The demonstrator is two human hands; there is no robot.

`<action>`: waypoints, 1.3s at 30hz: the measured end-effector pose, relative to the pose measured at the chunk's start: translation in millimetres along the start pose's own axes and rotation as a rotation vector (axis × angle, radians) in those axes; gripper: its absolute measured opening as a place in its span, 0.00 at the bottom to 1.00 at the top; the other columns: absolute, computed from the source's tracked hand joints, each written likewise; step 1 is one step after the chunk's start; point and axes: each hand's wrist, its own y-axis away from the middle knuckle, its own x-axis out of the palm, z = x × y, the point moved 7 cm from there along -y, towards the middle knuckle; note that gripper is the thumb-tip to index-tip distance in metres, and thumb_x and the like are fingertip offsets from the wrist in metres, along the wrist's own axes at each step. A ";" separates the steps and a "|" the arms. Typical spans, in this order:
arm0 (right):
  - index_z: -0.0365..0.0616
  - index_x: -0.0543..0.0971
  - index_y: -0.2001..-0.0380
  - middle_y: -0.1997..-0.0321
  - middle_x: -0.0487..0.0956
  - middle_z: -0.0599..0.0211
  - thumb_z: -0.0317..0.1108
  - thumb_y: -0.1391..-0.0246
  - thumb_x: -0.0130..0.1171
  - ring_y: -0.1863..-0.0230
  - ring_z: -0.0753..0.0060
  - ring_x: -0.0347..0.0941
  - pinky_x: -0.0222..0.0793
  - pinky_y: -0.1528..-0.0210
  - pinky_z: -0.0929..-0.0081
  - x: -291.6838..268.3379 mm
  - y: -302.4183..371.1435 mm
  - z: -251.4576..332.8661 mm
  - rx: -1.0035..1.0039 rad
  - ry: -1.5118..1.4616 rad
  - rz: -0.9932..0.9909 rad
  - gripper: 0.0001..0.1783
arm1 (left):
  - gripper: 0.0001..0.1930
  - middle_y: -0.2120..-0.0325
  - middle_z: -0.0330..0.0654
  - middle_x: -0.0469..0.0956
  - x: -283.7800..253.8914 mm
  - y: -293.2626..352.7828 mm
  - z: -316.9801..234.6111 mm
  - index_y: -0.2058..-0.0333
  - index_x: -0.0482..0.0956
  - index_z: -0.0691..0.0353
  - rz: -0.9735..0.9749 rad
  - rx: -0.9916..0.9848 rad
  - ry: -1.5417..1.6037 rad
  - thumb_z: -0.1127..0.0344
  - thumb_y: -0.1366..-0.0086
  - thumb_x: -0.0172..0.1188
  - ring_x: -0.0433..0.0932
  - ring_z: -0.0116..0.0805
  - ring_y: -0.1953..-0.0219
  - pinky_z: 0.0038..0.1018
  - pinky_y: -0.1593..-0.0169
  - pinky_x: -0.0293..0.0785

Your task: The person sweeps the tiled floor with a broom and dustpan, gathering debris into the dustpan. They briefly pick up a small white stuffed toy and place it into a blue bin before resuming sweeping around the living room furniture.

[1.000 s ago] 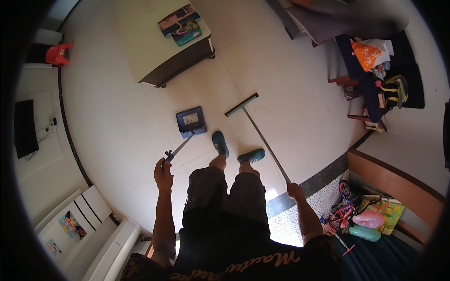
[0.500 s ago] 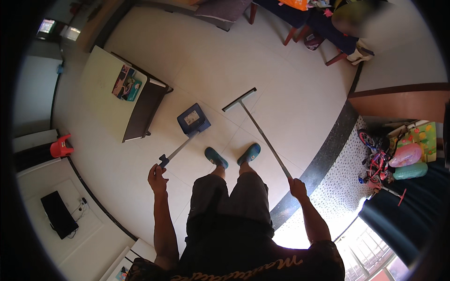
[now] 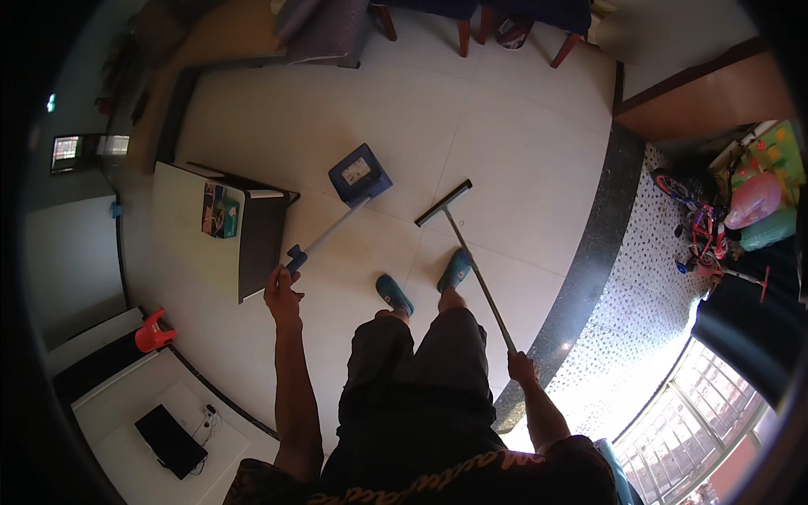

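My left hand (image 3: pixel 284 295) is closed round the top of the handle of a blue long-handled dustpan (image 3: pixel 373 187). Its pan rests on the pale tiled floor ahead of my feet, with a paper label on it. In my right hand (image 3: pixel 522 368) is the upper end of the pole of a floor squeegee (image 3: pixel 481 282). The squeegee's wide dark-edged head (image 3: pixel 443 203) lies on the floor, right of the dustpan and apart from it. Any dirt on the floor is too small to make out.
A white-topped table (image 3: pixel 189 223) carrying boxes stands at left, near a red stool (image 3: pixel 155 332). Dark-seated chairs (image 3: pixel 464 38) line the far side. On the right, a dark floor strip (image 3: pixel 581 240) borders speckled tiles with a child's bike (image 3: pixel 705 231).
The dustpan has moved forward, away from my feet. The squeegee head now lies closer to the dustpan's right. My right foot has come ahead of my left, and the view has turned.
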 end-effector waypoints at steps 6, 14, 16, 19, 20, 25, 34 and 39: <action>0.38 0.74 0.76 0.73 0.76 0.44 0.50 0.37 0.42 0.65 0.40 0.75 0.70 0.65 0.47 -93.0 123.7 10.9 -0.047 -0.176 -0.171 0.26 | 0.21 0.61 0.44 0.79 61.0 -46.9 -27.8 0.47 0.70 0.64 0.108 0.109 -0.008 0.58 0.33 0.54 0.80 0.30 0.57 0.20 0.77 0.71; 0.40 0.73 0.73 0.74 0.76 0.52 0.35 0.40 0.42 0.70 0.47 0.74 0.69 0.70 0.51 -180.8 -24.1 70.8 -0.259 -0.206 -0.448 0.14 | 0.19 0.63 0.42 0.80 115.5 -86.6 -88.6 0.48 0.72 0.62 0.172 0.188 -0.053 0.58 0.34 0.55 0.80 0.26 0.62 0.20 0.78 0.69; 0.45 0.72 0.77 0.86 0.68 0.69 0.49 0.39 0.44 0.87 0.68 0.63 0.58 0.86 0.66 -224.4 -92.6 101.9 -0.208 -0.586 -0.500 0.21 | 0.20 0.62 0.45 0.80 132.0 -105.0 -108.1 0.48 0.71 0.65 0.231 0.226 -0.090 0.60 0.34 0.54 0.80 0.27 0.62 0.20 0.81 0.70; 0.41 0.73 0.77 0.86 0.69 0.65 0.56 0.38 0.41 0.88 0.67 0.65 0.61 0.86 0.66 -312.0 -154.0 175.5 0.043 -0.937 -0.319 0.28 | 0.19 0.62 0.45 0.80 153.9 -140.3 -134.6 0.48 0.71 0.65 0.309 0.217 -0.131 0.60 0.34 0.53 0.80 0.27 0.62 0.21 0.79 0.70; 0.36 0.74 0.75 0.82 0.75 0.54 0.55 0.37 0.38 0.82 0.56 0.74 0.70 0.80 0.59 -341.3 -147.5 203.9 0.126 -0.950 -0.227 0.31 | 0.19 0.63 0.44 0.79 157.2 -153.4 -134.2 0.48 0.71 0.64 0.304 0.184 -0.144 0.60 0.34 0.53 0.78 0.25 0.65 0.21 0.78 0.69; 0.34 0.76 0.74 0.83 0.75 0.55 0.58 0.39 0.39 0.84 0.60 0.74 0.70 0.83 0.62 -358.5 -182.3 246.0 0.264 -0.906 -0.204 0.34 | 0.20 0.64 0.43 0.79 234.7 -204.9 -197.0 0.47 0.72 0.62 0.500 0.242 -0.151 0.58 0.34 0.53 0.70 0.22 0.75 0.21 0.76 0.65; 0.34 0.75 0.78 0.83 0.76 0.50 0.63 0.39 0.34 0.84 0.54 0.74 0.70 0.82 0.59 -47.3 50.8 256.6 0.511 -0.736 -0.058 0.39 | 0.24 0.65 0.44 0.76 298.0 -270.9 -240.8 0.48 0.72 0.65 0.677 0.265 -0.514 0.52 0.36 0.52 0.74 0.30 0.70 0.28 0.69 0.72; 0.34 0.76 0.77 0.79 0.78 0.45 0.64 0.40 0.34 0.79 0.46 0.75 0.70 0.78 0.54 -6.7 151.9 280.9 0.570 -0.726 -0.100 0.40 | 0.24 0.60 0.48 0.77 332.7 -274.9 -249.7 0.47 0.72 0.64 0.732 0.385 -0.623 0.53 0.36 0.52 0.76 0.39 0.62 0.33 0.57 0.72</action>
